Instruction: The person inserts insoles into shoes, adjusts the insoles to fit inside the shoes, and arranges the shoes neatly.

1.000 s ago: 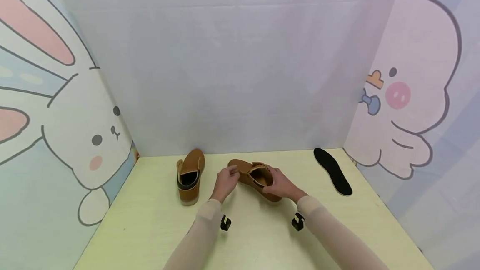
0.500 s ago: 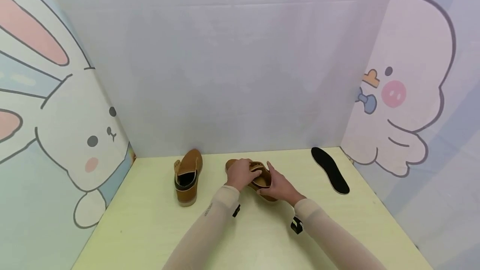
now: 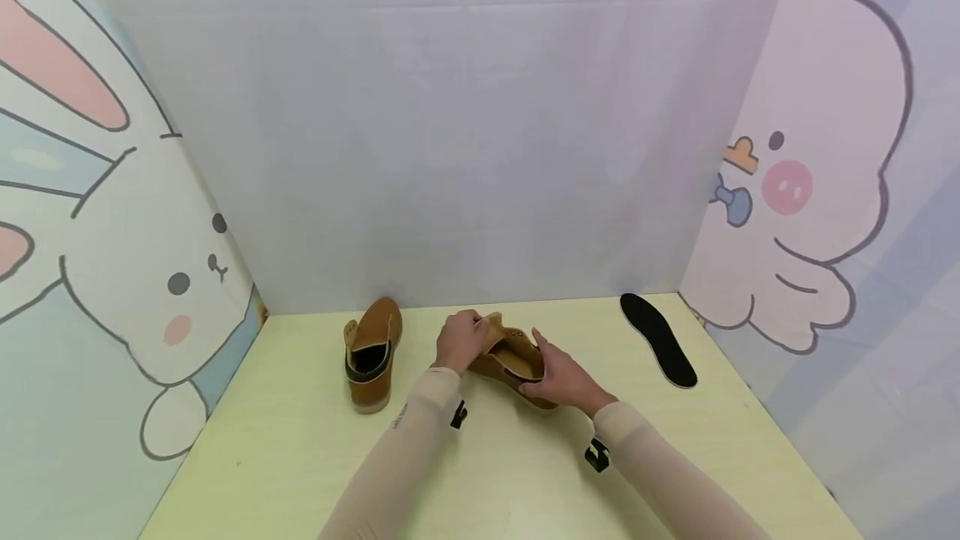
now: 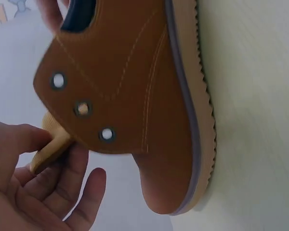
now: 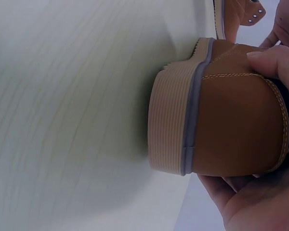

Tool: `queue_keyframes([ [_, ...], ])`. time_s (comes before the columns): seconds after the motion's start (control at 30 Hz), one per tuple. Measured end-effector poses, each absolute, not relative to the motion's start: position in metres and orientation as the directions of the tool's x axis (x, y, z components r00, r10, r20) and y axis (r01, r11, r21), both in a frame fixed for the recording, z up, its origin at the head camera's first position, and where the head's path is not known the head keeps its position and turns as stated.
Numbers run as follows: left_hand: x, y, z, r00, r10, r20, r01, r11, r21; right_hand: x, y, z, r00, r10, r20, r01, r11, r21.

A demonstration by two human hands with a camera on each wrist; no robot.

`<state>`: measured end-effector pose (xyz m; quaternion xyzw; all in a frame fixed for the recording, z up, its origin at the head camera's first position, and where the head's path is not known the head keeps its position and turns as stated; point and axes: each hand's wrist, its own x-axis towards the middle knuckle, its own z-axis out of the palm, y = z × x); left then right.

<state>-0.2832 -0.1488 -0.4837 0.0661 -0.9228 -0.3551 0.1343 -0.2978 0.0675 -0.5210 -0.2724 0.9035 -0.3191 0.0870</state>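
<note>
Lifted since half a second ago is the tongue (image 3: pixel 491 328) of the held shoe (image 3: pixel 497 370): the person's left hand (image 3: pixel 459 342), which then lay across the shoe's opening, is now nearer its toe, while the right hand (image 3: pixel 561 373) stays at its heel.

From the head, the held shoe lies on the pale table (image 3: pixel 517 482) between the two hands, its opening facing up. The left hand pinches the tongue; the right hand spreads over the heel, fingers along the far side and thumb along the near side, gripping it. Left of the held shoe, apart from it, stands the other brown shoe (image 3: pixel 371 375). Well to its right lies a black insole (image 3: pixel 657 340). Beyond it rises a pale back wall (image 3: pixel 450 148).

At the left wrist, the tongue is caught between the thumb and fingers, one fingertip standing free of it. Three eyelets (image 4: pixel 83 108) run along the shoe's flap, and its sole (image 4: pixel 196 91) has a toothed edge.

At the right wrist, the shoe's heel is nearest, with the thumb pressed on one side and fingers curled at the opposite side. Beyond the held shoe, part of the other brown shoe shows with its own eyelets.
</note>
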Motion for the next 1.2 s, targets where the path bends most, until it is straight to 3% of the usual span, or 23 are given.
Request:
queue_keyframes([
  [0.5,-0.287,-0.182,-0.511,-0.926,-0.375,-0.043,-0.293,0.641,0.710,-0.298,0.071,-0.523,-0.833,-0.553,-0.022,-0.414,0.650,-0.637],
  [0.77,-0.285,-0.180,-0.515,-0.930,-0.368,0.005,-0.276,0.705,0.653,-0.301,0.073,-0.525,-0.827,-0.561,-0.027,-0.422,0.653,-0.629],
  [0.9,-0.285,-0.180,-0.516,-0.952,-0.285,0.107,-0.170,0.788,0.592,-0.300,0.074,-0.526,-0.828,-0.560,-0.025,-0.417,0.644,-0.641],
  [1.03,-0.288,-0.177,-0.514,-0.977,-0.001,0.212,0.106,0.863,0.494,-0.300,0.075,-0.525,-0.833,-0.553,-0.025,-0.407,0.642,-0.650],
  [1.13,-0.290,-0.177,-0.510,-0.960,0.201,0.197,0.270,0.852,0.448,-0.300,0.075,-0.524,-0.829,-0.558,-0.029,-0.405,0.636,-0.657],
  [1.2,-0.290,-0.178,-0.507,-0.950,0.279,0.139,0.312,0.830,0.463,-0.299,0.074,-0.522,-0.822,-0.569,-0.034,-0.408,0.628,-0.663],
])
